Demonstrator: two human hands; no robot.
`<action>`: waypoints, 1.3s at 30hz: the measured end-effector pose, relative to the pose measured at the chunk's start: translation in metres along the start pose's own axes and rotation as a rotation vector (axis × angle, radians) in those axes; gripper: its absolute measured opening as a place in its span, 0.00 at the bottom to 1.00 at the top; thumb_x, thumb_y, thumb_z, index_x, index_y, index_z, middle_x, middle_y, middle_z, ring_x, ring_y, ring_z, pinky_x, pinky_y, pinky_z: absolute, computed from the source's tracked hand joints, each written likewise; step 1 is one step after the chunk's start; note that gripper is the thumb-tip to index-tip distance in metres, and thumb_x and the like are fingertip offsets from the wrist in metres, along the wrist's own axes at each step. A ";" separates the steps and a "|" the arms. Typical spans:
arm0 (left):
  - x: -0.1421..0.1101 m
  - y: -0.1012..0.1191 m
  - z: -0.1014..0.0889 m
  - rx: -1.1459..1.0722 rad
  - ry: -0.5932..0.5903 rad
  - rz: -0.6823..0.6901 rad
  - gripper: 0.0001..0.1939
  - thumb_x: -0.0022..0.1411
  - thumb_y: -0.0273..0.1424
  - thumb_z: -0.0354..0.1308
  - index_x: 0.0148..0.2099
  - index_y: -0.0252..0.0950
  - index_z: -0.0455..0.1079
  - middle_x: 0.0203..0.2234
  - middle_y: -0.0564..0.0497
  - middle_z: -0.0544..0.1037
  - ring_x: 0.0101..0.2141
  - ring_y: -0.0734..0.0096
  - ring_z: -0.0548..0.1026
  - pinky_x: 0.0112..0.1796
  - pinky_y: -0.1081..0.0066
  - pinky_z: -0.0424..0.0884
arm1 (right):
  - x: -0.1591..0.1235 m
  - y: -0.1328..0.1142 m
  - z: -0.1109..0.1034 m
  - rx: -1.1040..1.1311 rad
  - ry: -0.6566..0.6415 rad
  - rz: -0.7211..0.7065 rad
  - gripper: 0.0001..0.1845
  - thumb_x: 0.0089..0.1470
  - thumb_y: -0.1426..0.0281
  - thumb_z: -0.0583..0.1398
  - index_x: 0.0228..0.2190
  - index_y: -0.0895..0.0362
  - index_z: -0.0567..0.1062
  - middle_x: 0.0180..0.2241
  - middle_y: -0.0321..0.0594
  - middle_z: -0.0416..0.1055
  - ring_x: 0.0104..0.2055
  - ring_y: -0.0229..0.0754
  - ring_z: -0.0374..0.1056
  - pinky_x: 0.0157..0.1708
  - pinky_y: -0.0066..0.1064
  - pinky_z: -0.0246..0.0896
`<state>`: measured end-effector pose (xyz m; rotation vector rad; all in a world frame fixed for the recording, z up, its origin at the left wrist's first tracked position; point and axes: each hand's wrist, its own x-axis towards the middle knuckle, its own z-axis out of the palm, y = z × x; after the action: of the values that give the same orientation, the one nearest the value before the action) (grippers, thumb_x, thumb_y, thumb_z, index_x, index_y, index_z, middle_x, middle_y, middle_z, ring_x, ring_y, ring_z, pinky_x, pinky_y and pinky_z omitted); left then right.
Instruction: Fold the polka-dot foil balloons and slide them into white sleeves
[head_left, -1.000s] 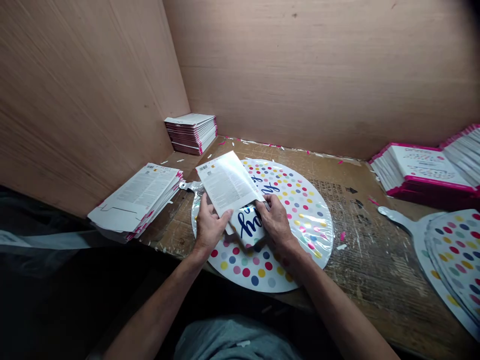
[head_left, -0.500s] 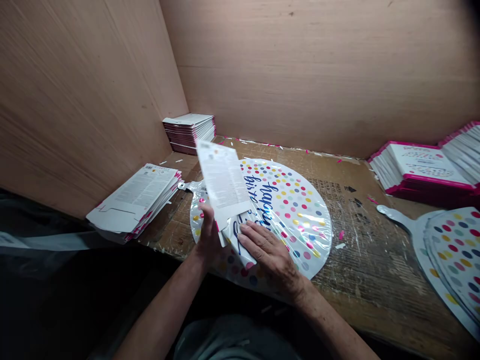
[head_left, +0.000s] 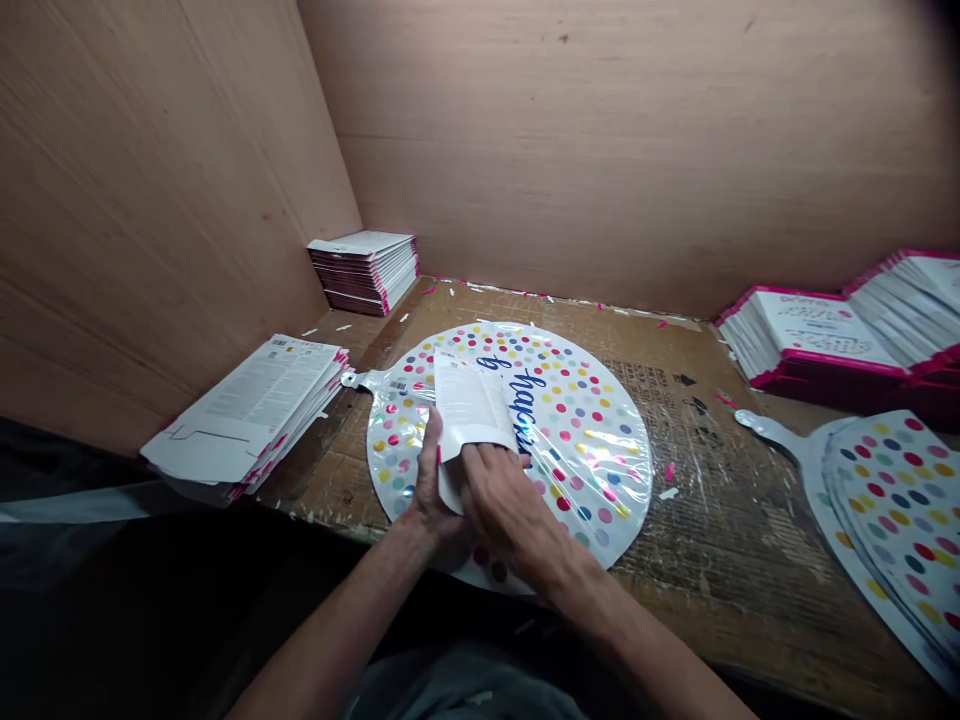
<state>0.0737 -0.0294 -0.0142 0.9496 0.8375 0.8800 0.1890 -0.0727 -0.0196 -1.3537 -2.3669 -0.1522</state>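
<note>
A round foil balloon (head_left: 577,420) with coloured dots and blue script lies flat on the worn cardboard-covered bench (head_left: 720,500). A white printed card sleeve (head_left: 469,410) stands on the balloon near its front left part. My left hand (head_left: 431,490) grips the sleeve's lower left edge, thumb on its face. My right hand (head_left: 506,505) presses on the sleeve's lower end, fingers close together, and covers the balloon's fold beneath.
A fanned stack of flat white sleeves (head_left: 251,405) lies at the left. A neat pile of sleeves (head_left: 367,268) sits in the back corner. Pink-edged packed stacks (head_left: 832,335) are at the right, with more dotted balloons (head_left: 892,510) below them. Plywood walls close the left and back.
The sleeve has come down from a raised tilt and now sits lower on the balloon. My right hand slid onto its lower end. The camera view shifted slightly.
</note>
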 end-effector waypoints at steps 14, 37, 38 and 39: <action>0.024 -0.020 0.013 1.391 -0.300 0.627 0.08 0.65 0.33 0.56 0.45 0.35 0.69 0.51 0.43 0.75 0.58 0.53 0.67 0.59 0.45 0.58 | -0.099 0.035 -0.036 -0.021 0.145 0.101 0.11 0.62 0.74 0.56 0.43 0.56 0.76 0.37 0.45 0.76 0.38 0.44 0.70 0.42 0.38 0.66; 0.029 -0.025 0.014 1.329 -0.527 0.641 0.10 0.66 0.34 0.56 0.47 0.35 0.66 0.53 0.41 0.72 0.60 0.54 0.65 0.60 0.47 0.56 | -0.097 0.039 -0.046 -0.148 -0.257 -0.011 0.15 0.65 0.63 0.53 0.30 0.57 0.72 0.29 0.43 0.71 0.29 0.44 0.66 0.31 0.37 0.55; 0.031 -0.026 0.014 1.328 -0.544 0.655 0.10 0.66 0.34 0.56 0.47 0.35 0.66 0.52 0.41 0.72 0.61 0.54 0.64 0.60 0.47 0.56 | -0.108 0.039 -0.054 -0.096 -0.290 -0.011 0.16 0.66 0.63 0.52 0.29 0.56 0.71 0.27 0.40 0.71 0.26 0.42 0.65 0.28 0.36 0.54; 0.033 -0.026 0.014 1.326 -0.556 0.673 0.10 0.66 0.35 0.56 0.47 0.35 0.66 0.52 0.42 0.73 0.62 0.54 0.63 0.60 0.48 0.56 | -0.121 0.040 -0.062 -0.029 -0.320 -0.003 0.17 0.67 0.61 0.52 0.29 0.55 0.70 0.25 0.37 0.70 0.24 0.40 0.64 0.26 0.34 0.52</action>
<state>0.1059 -0.0127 -0.0398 2.6024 0.5345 0.4510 0.2945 -0.1668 -0.0159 -1.4820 -2.6357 0.0330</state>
